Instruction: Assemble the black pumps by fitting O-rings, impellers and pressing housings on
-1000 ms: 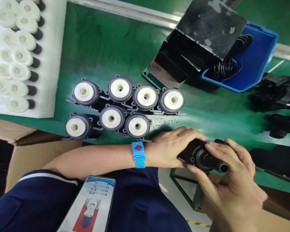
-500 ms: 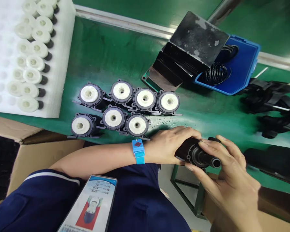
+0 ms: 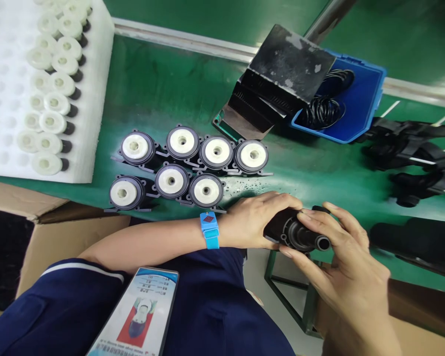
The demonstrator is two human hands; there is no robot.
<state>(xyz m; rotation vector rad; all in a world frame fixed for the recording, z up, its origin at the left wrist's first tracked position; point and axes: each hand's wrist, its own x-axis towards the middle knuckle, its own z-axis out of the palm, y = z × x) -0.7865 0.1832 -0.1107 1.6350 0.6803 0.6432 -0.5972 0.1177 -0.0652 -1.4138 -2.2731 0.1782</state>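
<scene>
Between my two hands is a black plastic pump with a round stepped face and a short tube outlet pointing right. My left hand, a blue strap on its wrist, is closed round the pump's left end. My right hand grips the outlet side, thumb below and fingers over the top. Left of the hands, several black pump bodies with white discs in their open tops stand in two rows. The underside of the held pump and part of my left fingers are hidden.
A white foam tray with white rotors stands at the far left. Behind are a dark metal block and a blue bin of black rings. Black parts lie right, near a black cylinder. Cardboard boxes stand below the edge.
The view has shifted slightly, so the bench things appear a little displaced. Both hands keep the same grip on the pump, with hardly any visible movement.
</scene>
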